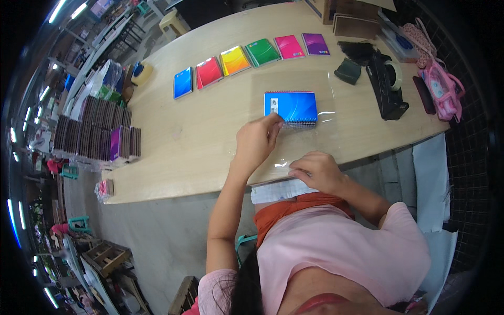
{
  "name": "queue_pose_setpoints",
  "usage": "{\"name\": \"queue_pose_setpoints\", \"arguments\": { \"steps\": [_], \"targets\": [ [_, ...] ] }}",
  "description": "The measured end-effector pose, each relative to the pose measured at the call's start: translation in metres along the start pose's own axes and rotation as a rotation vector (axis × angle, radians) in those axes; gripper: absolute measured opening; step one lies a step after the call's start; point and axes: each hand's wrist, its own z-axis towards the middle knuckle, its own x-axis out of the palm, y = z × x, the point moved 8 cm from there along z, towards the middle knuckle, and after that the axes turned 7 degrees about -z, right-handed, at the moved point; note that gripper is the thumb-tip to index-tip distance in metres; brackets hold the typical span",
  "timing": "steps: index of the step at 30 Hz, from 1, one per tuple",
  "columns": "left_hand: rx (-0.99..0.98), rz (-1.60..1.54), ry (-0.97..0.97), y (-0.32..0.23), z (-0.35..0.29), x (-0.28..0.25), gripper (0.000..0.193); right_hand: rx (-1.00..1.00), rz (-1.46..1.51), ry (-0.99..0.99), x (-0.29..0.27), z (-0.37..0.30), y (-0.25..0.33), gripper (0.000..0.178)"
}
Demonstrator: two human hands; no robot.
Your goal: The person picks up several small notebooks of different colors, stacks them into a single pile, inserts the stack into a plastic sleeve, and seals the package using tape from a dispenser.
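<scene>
A pale wooden table (pixel 173 142) bears bundled notebooks (pixel 89 128) at left; the left hand (pixel 256 139) bends its fingertips to the near-left corner of blue notebooks (pixel 296 106) on clear film (pixel 326 116); the right hand (pixel 321 172) curls nearby. Either grip I cannot tell.

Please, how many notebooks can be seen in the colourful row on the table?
6. From left to right: blue notebook, red notebook, yellow notebook, green notebook, pink notebook, purple notebook. Each cover shows; any others lying beneath would be hidden.
</scene>
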Motion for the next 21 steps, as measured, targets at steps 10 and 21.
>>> {"name": "queue_pose_setpoints", "arguments": {
  "steps": [10,21],
  "targets": [
    [0.205,0.195,-0.043,-0.003,-0.024,-0.003,0.018,0.041,-0.270,-0.721,-0.085,-0.030,-0.061,0.031],
    [-0.152,-0.266,0.014,0.095,0.018,0.002,0.060,0.113,0.437,-0.519,-0.095,0.014,-0.119,0.009]
  ]
}}
